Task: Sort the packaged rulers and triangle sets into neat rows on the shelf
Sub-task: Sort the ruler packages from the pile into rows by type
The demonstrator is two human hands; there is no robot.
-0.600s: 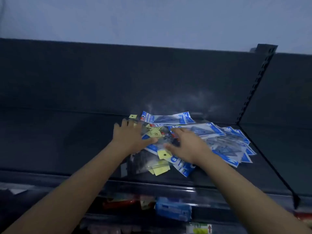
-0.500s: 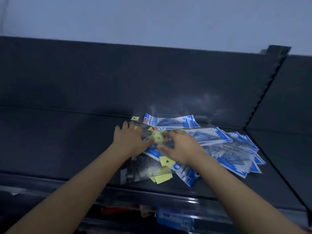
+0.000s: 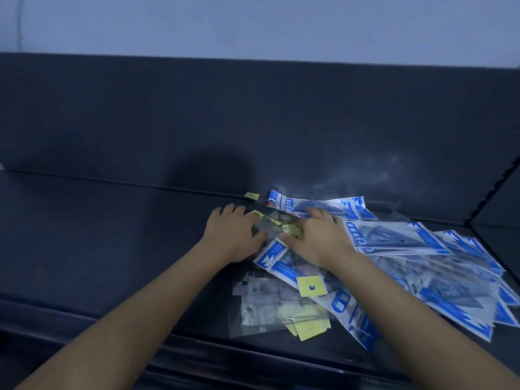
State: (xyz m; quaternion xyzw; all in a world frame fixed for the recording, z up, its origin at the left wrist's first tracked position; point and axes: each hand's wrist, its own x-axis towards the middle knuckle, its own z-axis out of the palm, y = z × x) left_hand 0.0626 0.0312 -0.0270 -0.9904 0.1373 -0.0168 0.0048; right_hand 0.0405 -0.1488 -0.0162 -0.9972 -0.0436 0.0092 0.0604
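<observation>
A loose heap of blue-and-white packaged triangle sets lies on the dark shelf, spreading to the right. Clear packets with yellow header cards lie at the heap's near left edge. My left hand lies palm down on the heap's left side, fingers spread over clear yellow-tagged packets. My right hand rests on the packets just to its right, fingertips among the small yellow tags. Whether either hand grips a packet is hidden under the palms.
The shelf's dark back panel rises right behind the heap. A slotted upright and a divider line bound the shelf on the right. The shelf's front lip runs below my forearms. A pale wall shows above.
Both hands slid further back into the heap, the right one reaching toward the back packets. The view moved closer and leftward, so the lower shelf dropped out of sight.
</observation>
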